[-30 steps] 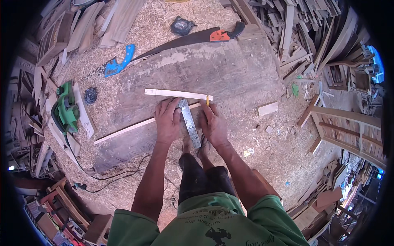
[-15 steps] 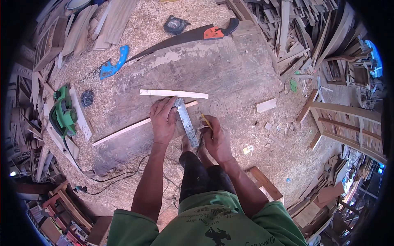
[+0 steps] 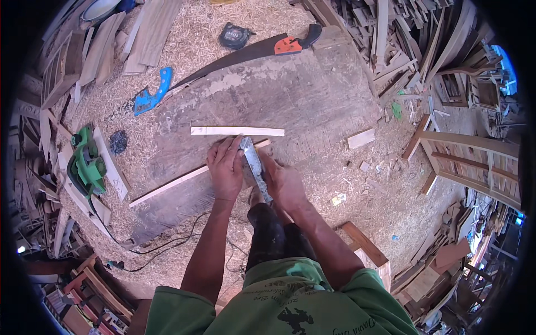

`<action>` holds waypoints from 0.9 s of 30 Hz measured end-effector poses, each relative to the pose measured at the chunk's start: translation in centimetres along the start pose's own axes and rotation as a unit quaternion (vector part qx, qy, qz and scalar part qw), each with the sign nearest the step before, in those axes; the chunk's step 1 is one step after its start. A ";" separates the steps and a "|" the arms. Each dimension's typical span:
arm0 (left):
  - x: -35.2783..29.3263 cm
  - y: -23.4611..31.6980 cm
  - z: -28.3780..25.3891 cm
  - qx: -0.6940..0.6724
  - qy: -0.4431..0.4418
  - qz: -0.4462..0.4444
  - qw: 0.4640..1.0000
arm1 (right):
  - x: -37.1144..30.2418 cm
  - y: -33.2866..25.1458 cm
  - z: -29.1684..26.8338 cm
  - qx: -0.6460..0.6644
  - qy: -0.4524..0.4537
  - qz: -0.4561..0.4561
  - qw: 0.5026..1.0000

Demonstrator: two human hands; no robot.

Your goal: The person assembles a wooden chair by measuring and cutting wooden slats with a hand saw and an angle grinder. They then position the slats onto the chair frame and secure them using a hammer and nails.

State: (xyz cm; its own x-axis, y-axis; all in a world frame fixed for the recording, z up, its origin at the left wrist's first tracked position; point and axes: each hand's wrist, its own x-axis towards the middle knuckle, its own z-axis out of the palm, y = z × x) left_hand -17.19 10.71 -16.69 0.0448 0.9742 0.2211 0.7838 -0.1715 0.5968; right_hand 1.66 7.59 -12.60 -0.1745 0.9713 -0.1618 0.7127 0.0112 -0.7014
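A metal try square (image 3: 258,172) lies across a long thin wood strip (image 3: 170,185), its blade pointing toward my legs. My left hand (image 3: 226,168) is closed around the square's top end and the strip, pressing them together. My right hand (image 3: 286,184) is closed, its fingertips against the right side of the blade, close to the strip. The pencil seen in it a moment ago is hidden behind the fingers. A shorter pale wood strip (image 3: 237,131) lies just beyond both hands on the worn board (image 3: 312,89).
Beyond lie a handsaw with an orange-and-black handle (image 3: 288,45), a blue saw handle (image 3: 153,95) and a black tape measure (image 3: 234,36). A green power planer (image 3: 86,162) sits left, its cord trailing nearby. An offcut (image 3: 361,138) and a slatted wooden frame (image 3: 469,167) are right.
My right hand has moved up and left to the square's blade, and the pencil has gone out of sight. My left hand stays on the square and strip.
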 end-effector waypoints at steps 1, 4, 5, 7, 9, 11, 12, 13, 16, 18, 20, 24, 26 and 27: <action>-0.1 -0.2 0.0 0.005 0.002 -0.002 1.000 | 0.0 -0.4 -1.0 -0.022 -0.018 -0.005 1.000; -0.3 -0.3 0.0 0.013 0.002 -0.009 1.000 | 0.4 -1.1 -1.8 -0.026 -0.011 0.016 0.999; -0.3 -0.2 0.0 0.016 0.000 -0.011 1.000 | 0.5 -1.2 -1.8 -0.017 0.002 0.030 0.999; -0.1 -0.1 0.3 0.016 0.003 -0.001 1.000 | 0.8 -0.4 -0.7 -0.025 0.017 0.027 0.999; -0.1 -0.3 0.5 0.023 0.001 0.005 1.000 | 0.9 -0.5 -0.6 -0.021 0.007 0.032 0.999; -0.3 -0.6 0.4 0.034 -0.008 0.002 0.999 | 0.3 -1.7 -2.6 -0.008 -0.031 0.047 0.998; -0.3 -0.6 0.1 0.045 -0.016 0.004 0.999 | -0.2 -0.8 -3.1 -0.061 -0.098 0.026 0.993; -0.2 -0.4 0.0 0.056 -0.026 0.010 0.998 | -1.2 -0.4 -3.4 -0.045 -0.075 0.026 0.996; 0.6 -0.6 -1.4 0.089 -0.060 0.046 0.993 | -4.8 0.0 -4.7 0.005 -0.023 0.071 0.997; 2.2 -1.8 -3.0 0.057 -0.041 0.017 0.997 | -7.1 0.3 -6.1 0.050 -0.014 0.166 0.985; 4.0 -2.5 -4.1 0.069 0.023 0.008 0.997 | -10.8 3.3 -5.3 0.073 0.026 0.209 0.975; 3.6 -4.5 -5.4 0.144 0.033 0.063 0.987 | -17.4 6.2 -2.6 0.072 0.046 0.261 0.962; 0.5 -2.4 -5.6 0.156 -0.085 0.117 0.977 | -20.2 6.5 -1.9 0.060 0.020 0.300 0.952; -1.6 -4.1 -4.7 0.060 -0.080 0.051 0.994 | -21.1 6.4 -1.4 0.064 0.028 0.287 0.955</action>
State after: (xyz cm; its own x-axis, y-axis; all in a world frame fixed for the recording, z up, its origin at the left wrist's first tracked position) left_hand -23.38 9.11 -15.84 0.2180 0.9651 0.1451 0.8380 -0.2613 0.4790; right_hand 10.81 -12.47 -12.73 0.2602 0.8196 -0.5105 0.5896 -0.5536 -0.5881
